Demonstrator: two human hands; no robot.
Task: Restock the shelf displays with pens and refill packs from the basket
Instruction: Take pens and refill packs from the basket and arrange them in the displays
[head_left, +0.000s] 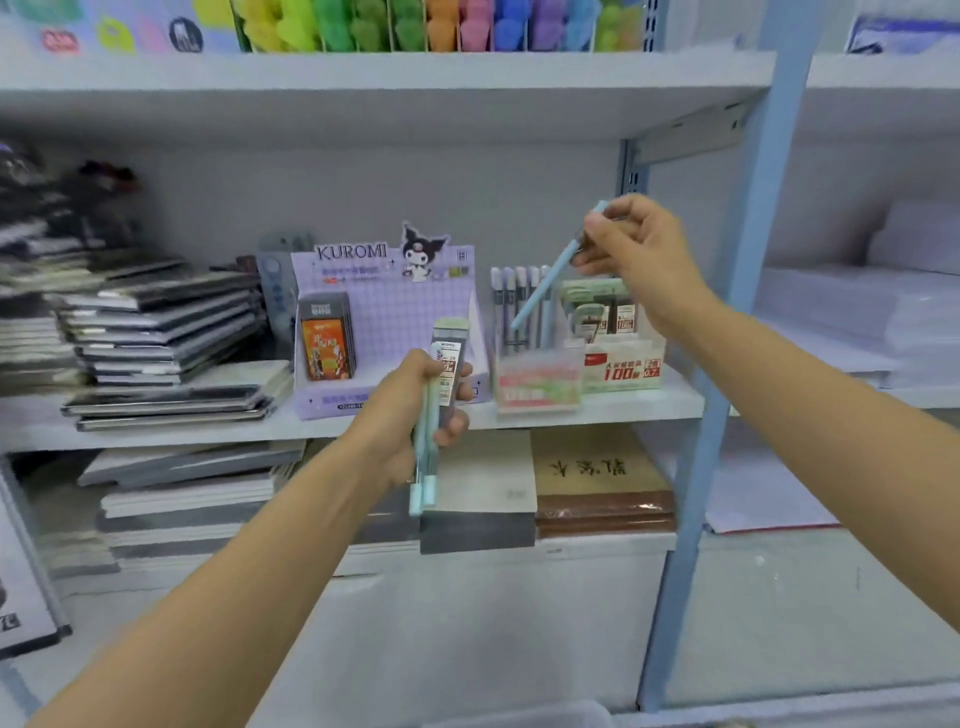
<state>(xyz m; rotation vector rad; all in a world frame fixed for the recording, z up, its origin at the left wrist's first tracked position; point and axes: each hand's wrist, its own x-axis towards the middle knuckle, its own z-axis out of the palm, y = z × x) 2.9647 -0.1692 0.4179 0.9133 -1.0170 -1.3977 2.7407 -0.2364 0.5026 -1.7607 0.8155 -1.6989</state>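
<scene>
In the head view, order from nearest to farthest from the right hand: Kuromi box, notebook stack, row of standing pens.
From the right hand:
1. row of standing pens, just left of it.
2. Kuromi box, shelf middle.
3. notebook stack, far left.

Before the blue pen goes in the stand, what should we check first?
1. Right hand pinches the blue pen near its top end: ok.
2. Pen's lower end slants down toward the pen stand: ok.
3. Free gap among the upright pens: cannot tell, too blurred.
4. Left hand grips the spare pens and refill pack: ok.
5. Blue pen matches the stand's pens: cannot tell.
</scene>
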